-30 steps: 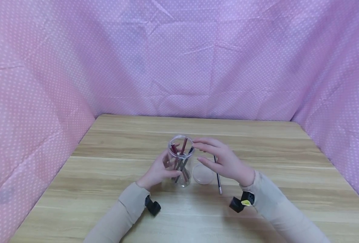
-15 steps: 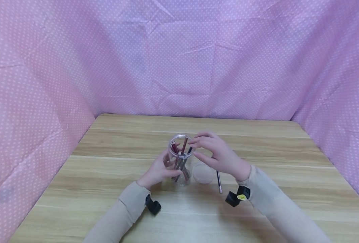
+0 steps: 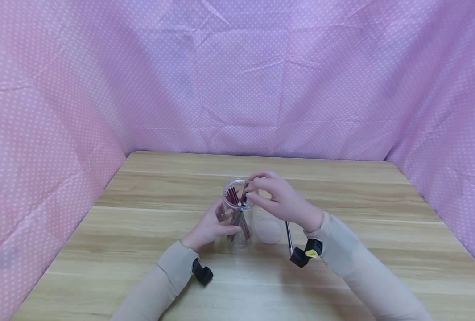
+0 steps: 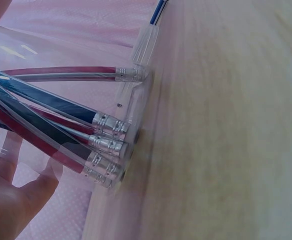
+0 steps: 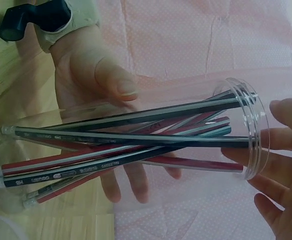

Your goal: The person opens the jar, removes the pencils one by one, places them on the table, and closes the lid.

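A clear plastic jar stands upright on the table, holding several dark and red striped pencils, eraser ends down. My left hand grips its side, thumb in front and fingers round the back; in the right wrist view the left hand shows behind the clear wall. My right hand is at the jar's mouth from the right. In the right wrist view the right hand's fingers are spread, one fingertip dipping past the rim beside a dark pencil's upper end.
Right of the jar, a round translucent lid lies flat on the wooden table. A single dark pencil with a white eraser lies farther right, partly hidden by the right wrist. Pink dotted cloth hangs behind the table and along both sides.
My right hand has moved left, from beside the jar to over its mouth. The dark pencil leaning at the right rim has shifted left. The left hand and jar stay in place.
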The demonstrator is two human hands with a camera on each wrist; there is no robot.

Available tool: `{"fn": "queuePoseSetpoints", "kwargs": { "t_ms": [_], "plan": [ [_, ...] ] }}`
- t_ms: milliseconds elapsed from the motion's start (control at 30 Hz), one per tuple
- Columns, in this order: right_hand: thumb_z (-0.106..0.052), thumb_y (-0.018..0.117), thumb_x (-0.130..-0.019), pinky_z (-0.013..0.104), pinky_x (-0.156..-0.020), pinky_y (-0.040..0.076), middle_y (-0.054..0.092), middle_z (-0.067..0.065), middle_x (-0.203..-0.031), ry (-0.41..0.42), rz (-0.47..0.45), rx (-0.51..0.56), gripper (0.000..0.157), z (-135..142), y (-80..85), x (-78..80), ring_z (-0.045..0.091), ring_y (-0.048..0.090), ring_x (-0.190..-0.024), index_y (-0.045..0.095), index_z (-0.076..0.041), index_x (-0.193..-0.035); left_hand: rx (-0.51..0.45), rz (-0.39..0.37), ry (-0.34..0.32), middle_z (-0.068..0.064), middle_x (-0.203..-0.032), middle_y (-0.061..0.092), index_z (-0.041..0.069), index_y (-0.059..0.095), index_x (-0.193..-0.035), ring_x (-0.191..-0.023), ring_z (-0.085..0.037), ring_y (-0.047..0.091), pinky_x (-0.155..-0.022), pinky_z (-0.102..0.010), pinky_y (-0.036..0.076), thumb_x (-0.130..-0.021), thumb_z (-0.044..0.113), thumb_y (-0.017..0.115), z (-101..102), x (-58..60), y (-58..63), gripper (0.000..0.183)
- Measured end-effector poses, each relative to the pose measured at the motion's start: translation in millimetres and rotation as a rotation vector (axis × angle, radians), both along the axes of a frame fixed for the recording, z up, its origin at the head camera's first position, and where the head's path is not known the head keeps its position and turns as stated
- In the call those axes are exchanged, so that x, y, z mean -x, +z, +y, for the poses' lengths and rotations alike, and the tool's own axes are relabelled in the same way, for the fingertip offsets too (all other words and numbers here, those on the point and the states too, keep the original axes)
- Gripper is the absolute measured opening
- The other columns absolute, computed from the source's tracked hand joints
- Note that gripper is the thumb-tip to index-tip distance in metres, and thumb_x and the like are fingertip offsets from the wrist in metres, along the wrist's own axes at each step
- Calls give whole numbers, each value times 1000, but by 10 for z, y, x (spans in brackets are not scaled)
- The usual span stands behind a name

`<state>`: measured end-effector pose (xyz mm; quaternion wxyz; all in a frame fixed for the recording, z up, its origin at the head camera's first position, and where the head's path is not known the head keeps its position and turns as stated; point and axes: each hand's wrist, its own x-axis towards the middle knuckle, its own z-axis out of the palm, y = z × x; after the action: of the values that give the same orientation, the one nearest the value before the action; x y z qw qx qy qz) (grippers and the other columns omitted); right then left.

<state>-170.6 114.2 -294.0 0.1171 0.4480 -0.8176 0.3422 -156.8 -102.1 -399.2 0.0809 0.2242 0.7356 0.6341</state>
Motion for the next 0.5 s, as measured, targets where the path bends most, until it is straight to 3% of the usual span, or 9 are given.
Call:
{"fn": "queuePoseSetpoints", "kwargs": {
  "t_ms": [167,333,500],
  "plan": [
    [-8,63,-88,34,-78,52,62,8,-102,-18,-67,-25,5,-42,59,10,21,54,-98,68,-8,-90,-18,20,-13,-21,-145,40,4,30,-144,-131,-39,42,-106,-54,37,-76,7,75,-5,4,-18,82],
    [-8,66,-86,26,-62,48,63,4,-97,-21,-137,-50,6,-85,106,41,17,52,-91,68,-8,-92,-38,-44,-3,-19,-148,37,3,29,-145,-133,-38,39,-109,-53,33,-75,-1,74,2,8,-3,83],
    [-9,67,-85,28,-67,48,70,2,-92,-18,-132,-76,7,-137,126,60,18,58,-92,65,-9,-92,-25,-59,13,-14,-148,38,8,32,-144,-134,-35,38,-109,-54,32,-75,-2,74,-1,14,-25,81]
  ]
}}
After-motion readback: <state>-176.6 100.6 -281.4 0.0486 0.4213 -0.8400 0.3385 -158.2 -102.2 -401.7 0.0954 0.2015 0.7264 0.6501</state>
